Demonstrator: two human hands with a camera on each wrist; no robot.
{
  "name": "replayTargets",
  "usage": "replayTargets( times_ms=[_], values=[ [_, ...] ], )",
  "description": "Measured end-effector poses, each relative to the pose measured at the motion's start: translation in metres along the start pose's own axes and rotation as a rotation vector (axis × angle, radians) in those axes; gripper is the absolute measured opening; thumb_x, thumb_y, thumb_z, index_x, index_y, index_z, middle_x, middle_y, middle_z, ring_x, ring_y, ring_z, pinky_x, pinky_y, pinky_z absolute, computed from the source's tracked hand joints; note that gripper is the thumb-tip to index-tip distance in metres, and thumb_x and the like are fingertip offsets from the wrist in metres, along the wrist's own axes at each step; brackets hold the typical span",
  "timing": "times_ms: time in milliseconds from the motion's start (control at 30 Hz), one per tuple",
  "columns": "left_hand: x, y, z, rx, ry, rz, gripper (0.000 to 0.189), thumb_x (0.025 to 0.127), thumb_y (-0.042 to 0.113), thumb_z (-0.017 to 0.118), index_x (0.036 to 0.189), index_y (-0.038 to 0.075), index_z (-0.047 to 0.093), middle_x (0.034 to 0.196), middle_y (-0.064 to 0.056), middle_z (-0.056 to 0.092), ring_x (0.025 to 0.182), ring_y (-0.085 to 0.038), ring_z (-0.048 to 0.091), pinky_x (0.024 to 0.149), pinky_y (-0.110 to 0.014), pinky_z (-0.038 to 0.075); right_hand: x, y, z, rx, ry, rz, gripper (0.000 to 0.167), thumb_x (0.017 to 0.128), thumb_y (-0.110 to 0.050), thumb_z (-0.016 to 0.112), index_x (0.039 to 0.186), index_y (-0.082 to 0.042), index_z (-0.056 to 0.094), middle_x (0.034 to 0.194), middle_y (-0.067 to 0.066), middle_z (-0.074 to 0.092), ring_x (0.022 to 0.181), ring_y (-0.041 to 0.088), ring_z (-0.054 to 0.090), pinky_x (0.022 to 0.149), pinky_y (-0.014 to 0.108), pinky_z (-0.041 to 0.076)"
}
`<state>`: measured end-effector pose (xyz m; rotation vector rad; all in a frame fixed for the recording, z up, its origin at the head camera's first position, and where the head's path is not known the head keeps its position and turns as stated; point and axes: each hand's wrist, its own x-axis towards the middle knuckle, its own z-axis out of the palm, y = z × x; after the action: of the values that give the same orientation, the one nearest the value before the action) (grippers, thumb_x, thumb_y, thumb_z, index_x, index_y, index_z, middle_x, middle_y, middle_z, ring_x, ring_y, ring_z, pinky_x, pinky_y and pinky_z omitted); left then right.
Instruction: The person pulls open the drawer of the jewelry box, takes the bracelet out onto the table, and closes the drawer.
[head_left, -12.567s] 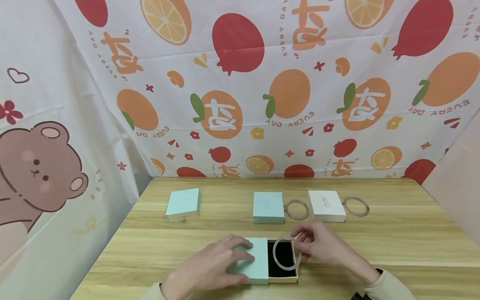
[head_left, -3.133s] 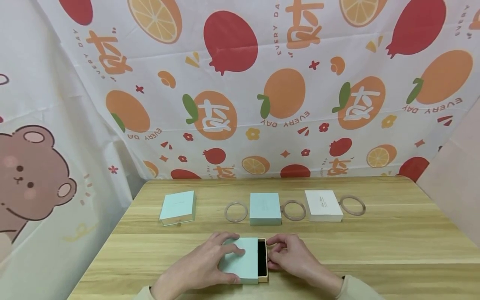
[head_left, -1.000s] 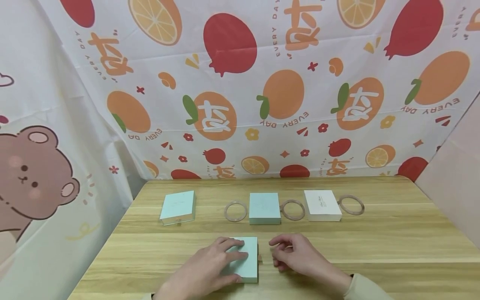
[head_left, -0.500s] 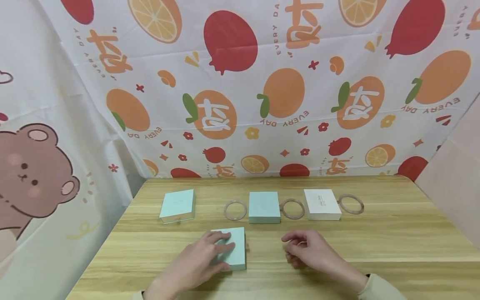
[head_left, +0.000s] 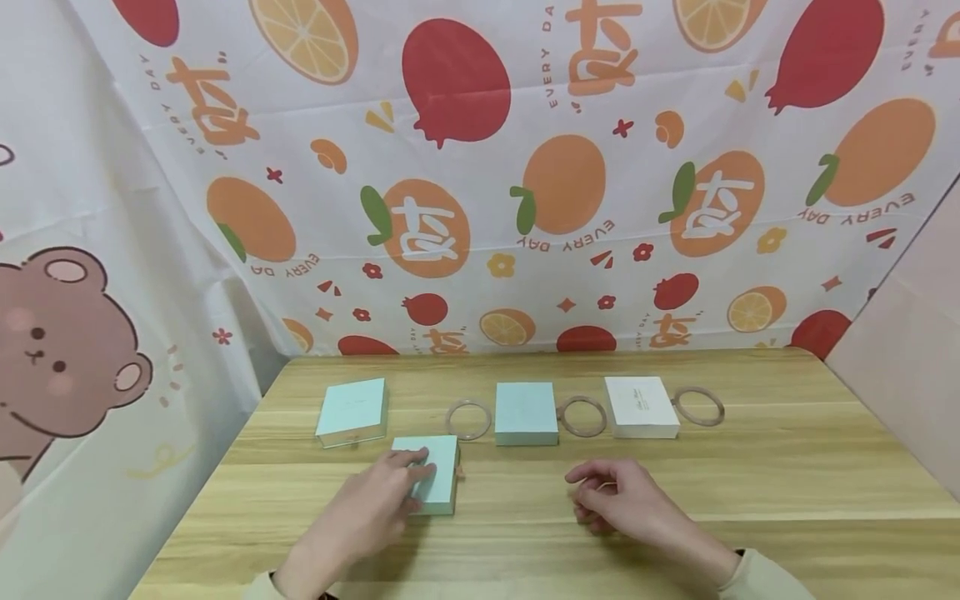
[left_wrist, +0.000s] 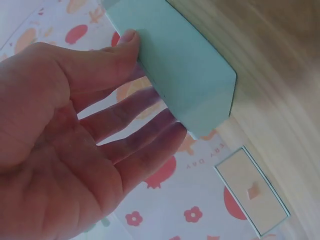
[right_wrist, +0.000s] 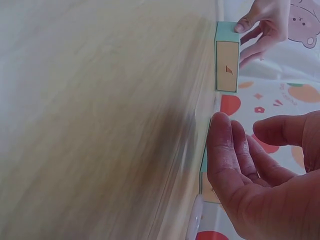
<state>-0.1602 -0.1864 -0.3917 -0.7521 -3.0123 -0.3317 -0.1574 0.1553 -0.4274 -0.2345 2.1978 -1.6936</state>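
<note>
My left hand [head_left: 369, 504] holds a mint-green drawer-style jewelry box [head_left: 441, 473], its thumb on the near side and fingers over the top. In the left wrist view the thumb presses the box's side [left_wrist: 185, 65]; the fingertips are partly hidden behind its edge. The drawer is pushed in, and a small ribbon tab [head_left: 461, 471] sticks out at the right end. My right hand [head_left: 628, 502] hovers over the table at the right, fingers loosely curled, holding nothing. A translucent bangle [head_left: 468, 419] lies just behind and right of the held box.
Along the back stand a mint box [head_left: 352, 410] at left, another mint box [head_left: 526, 410] mid-table and a white box [head_left: 641, 406]. Greyish bangles lie beside the middle box [head_left: 582, 435] and the white box [head_left: 700, 423]. A fruit-print cloth [head_left: 495, 208] hangs behind the wooden table.
The bangle over the box's drawer now lies at the back. The drawer was pushed in. My left hand has slid the box left and away; my right hand has drawn back right.
</note>
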Motion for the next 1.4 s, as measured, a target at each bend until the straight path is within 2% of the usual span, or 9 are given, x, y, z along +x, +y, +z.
replayTargets(
  times_ms=[100, 267, 433, 867, 1067, 1400],
  values=[
    [0.003, -0.006, -0.001, 0.015, 0.020, -0.006, 0.043, 0.080, 0.002, 0.082, 0.122, 0.006, 0.073, 0.135, -0.016, 0.067, 0.122, -0.037, 0.063, 0.069, -0.049, 0.061, 0.000, 0.000, -0.001, 0.000, -0.001, -0.001, 0.029, 0.096, -0.006, 0.064, 0.121, 0.008, 0.064, 0.087, 0.012, 0.071, 0.077, 0.020, 0.070, 0.064, 0.033, 0.061],
    [0.012, -0.019, -0.003, 0.041, 0.066, 0.045, 0.042, 0.079, -0.002, 0.082, 0.120, 0.002, 0.073, 0.131, -0.019, 0.069, 0.118, -0.039, 0.065, 0.084, -0.049, 0.060, 0.000, 0.000, -0.002, -0.002, -0.002, -0.002, 0.030, 0.096, -0.009, 0.066, 0.121, 0.008, 0.064, 0.088, 0.011, 0.071, 0.078, 0.019, 0.070, 0.065, 0.032, 0.061],
    [0.019, -0.030, -0.003, 0.023, 0.064, 0.059, 0.040, 0.080, -0.005, 0.080, 0.119, -0.002, 0.073, 0.130, -0.022, 0.068, 0.117, -0.042, 0.065, 0.095, -0.053, 0.056, 0.001, -0.001, -0.002, -0.013, -0.005, 0.000, 0.030, 0.096, -0.010, 0.066, 0.121, 0.008, 0.064, 0.088, 0.011, 0.071, 0.077, 0.018, 0.070, 0.065, 0.031, 0.061],
    [0.040, -0.054, -0.008, -0.005, 0.043, 0.037, 0.038, 0.080, -0.008, 0.079, 0.117, -0.007, 0.072, 0.129, -0.027, 0.068, 0.118, -0.047, 0.065, 0.096, -0.055, 0.055, 0.001, 0.000, -0.002, -0.001, -0.015, 0.017, 0.028, 0.097, -0.008, 0.065, 0.121, 0.007, 0.064, 0.087, 0.011, 0.070, 0.080, 0.021, 0.070, 0.066, 0.033, 0.061],
    [0.052, -0.057, -0.009, -0.007, 0.036, 0.055, 0.036, 0.081, -0.009, 0.078, 0.116, -0.008, 0.072, 0.128, -0.027, 0.069, 0.119, -0.046, 0.065, 0.099, -0.055, 0.054, 0.001, -0.001, -0.003, 0.000, -0.015, 0.011, 0.029, 0.097, -0.007, 0.064, 0.121, 0.008, 0.064, 0.088, 0.011, 0.071, 0.079, 0.020, 0.071, 0.066, 0.034, 0.062],
    [0.058, -0.059, -0.009, -0.031, 0.009, 0.005, 0.037, 0.083, -0.009, 0.075, 0.120, -0.007, 0.071, 0.133, -0.025, 0.066, 0.125, -0.046, 0.061, 0.103, -0.057, 0.051, 0.002, -0.001, -0.006, 0.013, -0.034, 0.015, 0.031, 0.097, -0.008, 0.064, 0.123, 0.009, 0.062, 0.090, 0.012, 0.071, 0.081, 0.020, 0.070, 0.067, 0.033, 0.062]
  ],
)
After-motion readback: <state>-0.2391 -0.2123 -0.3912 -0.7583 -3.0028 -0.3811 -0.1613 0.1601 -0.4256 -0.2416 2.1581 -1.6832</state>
